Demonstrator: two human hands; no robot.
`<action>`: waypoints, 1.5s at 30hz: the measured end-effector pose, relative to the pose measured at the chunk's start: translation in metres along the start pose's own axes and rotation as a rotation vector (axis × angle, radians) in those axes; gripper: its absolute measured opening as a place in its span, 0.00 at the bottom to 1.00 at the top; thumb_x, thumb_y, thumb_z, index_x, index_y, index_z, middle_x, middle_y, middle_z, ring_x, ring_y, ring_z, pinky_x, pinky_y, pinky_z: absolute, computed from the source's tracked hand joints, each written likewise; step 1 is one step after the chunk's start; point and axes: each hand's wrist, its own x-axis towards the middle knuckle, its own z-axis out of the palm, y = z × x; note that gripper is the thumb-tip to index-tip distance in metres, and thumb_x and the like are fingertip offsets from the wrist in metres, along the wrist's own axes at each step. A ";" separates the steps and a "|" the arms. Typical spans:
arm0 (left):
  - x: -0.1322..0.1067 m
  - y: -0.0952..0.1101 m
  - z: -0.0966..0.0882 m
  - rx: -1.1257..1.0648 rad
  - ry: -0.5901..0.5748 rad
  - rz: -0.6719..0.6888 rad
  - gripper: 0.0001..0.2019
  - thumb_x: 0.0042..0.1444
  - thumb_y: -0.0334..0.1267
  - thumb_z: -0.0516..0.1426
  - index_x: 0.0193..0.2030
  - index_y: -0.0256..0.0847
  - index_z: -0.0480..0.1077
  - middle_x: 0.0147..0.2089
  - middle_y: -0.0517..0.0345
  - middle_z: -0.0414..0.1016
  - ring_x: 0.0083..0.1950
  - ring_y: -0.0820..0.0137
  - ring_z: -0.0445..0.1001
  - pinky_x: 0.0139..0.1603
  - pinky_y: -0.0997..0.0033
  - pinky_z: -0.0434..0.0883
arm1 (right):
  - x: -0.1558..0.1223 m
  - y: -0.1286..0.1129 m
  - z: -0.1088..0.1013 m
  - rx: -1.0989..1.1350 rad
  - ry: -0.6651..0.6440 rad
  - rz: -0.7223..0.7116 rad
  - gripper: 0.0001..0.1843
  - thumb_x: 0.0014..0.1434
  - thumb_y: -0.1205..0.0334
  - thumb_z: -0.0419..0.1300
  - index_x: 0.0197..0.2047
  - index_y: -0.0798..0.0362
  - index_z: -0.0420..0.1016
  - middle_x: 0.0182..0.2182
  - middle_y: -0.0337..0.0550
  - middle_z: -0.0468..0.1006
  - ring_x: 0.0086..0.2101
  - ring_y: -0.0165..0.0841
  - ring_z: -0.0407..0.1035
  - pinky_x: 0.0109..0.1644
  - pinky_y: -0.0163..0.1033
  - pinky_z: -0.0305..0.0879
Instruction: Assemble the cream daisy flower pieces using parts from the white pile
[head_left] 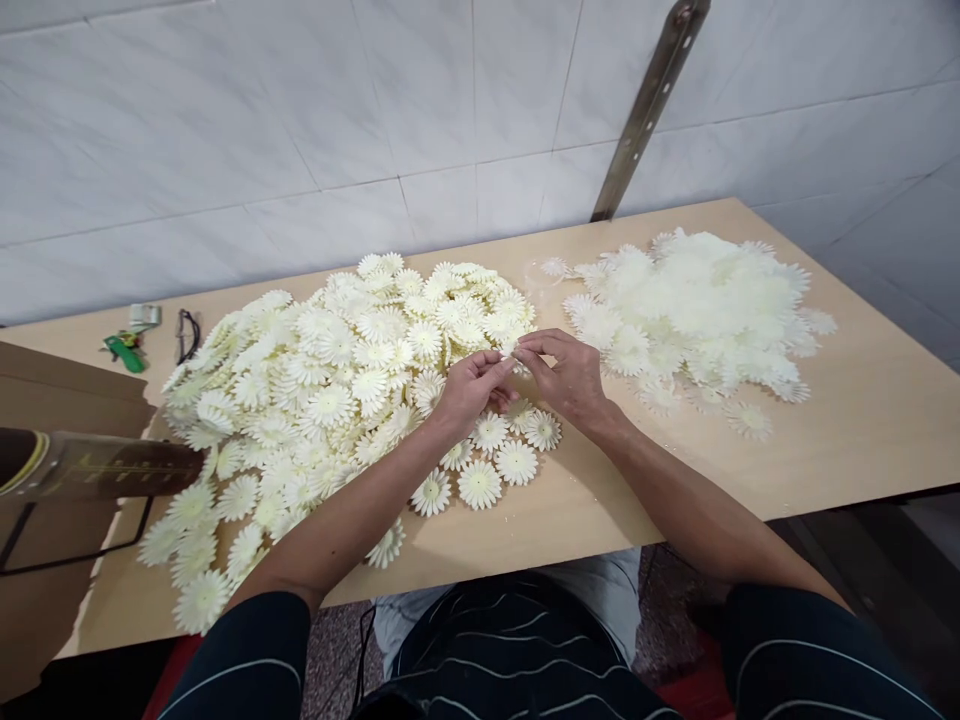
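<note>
My left hand (472, 388) and my right hand (566, 375) meet at the fingertips above the middle of the table. Both are closed in a pinch. A small whitish bit shows between them, too small to name. Under and left of my hands spreads a large heap of cream daisy-like artificial flowers (330, 405) with yellowish centres. Several loose flowers (480, 484) lie flat just below my left hand. To the right of my right hand lies a second pile of paler, more translucent flower-shaped petal layers (690, 305).
The wooden table (862, 420) stands against a tiled wall (435, 100), with a metal strip (645, 110) behind it. At the left are a green-handled tool (126, 352), dark-framed glasses (187, 335), a brown cylindrical container (112, 465) and a cardboard box (67, 400).
</note>
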 end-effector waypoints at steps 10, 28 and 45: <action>0.033 -0.005 0.027 0.085 0.009 0.064 0.18 0.58 0.42 0.73 0.38 0.42 0.68 0.20 0.68 0.72 0.20 0.72 0.74 0.21 0.77 0.70 | 0.010 0.024 -0.017 -0.074 0.011 -0.002 0.10 0.67 0.54 0.67 0.35 0.44 0.88 0.43 0.49 0.91 0.46 0.46 0.85 0.55 0.53 0.82; 0.027 -0.007 0.010 0.007 -0.113 0.027 0.17 0.57 0.44 0.73 0.40 0.39 0.73 0.22 0.62 0.75 0.21 0.71 0.76 0.22 0.76 0.70 | 0.012 0.015 -0.026 -0.098 -0.030 0.043 0.12 0.70 0.53 0.67 0.36 0.47 0.87 0.37 0.45 0.89 0.39 0.42 0.83 0.45 0.46 0.79; 0.027 -0.008 0.010 -0.060 -0.119 0.038 0.21 0.56 0.47 0.74 0.38 0.42 0.67 0.21 0.65 0.74 0.22 0.72 0.75 0.21 0.78 0.67 | 0.007 0.011 -0.020 -0.152 0.007 -0.113 0.10 0.71 0.58 0.67 0.38 0.47 0.88 0.40 0.46 0.91 0.41 0.43 0.85 0.50 0.49 0.82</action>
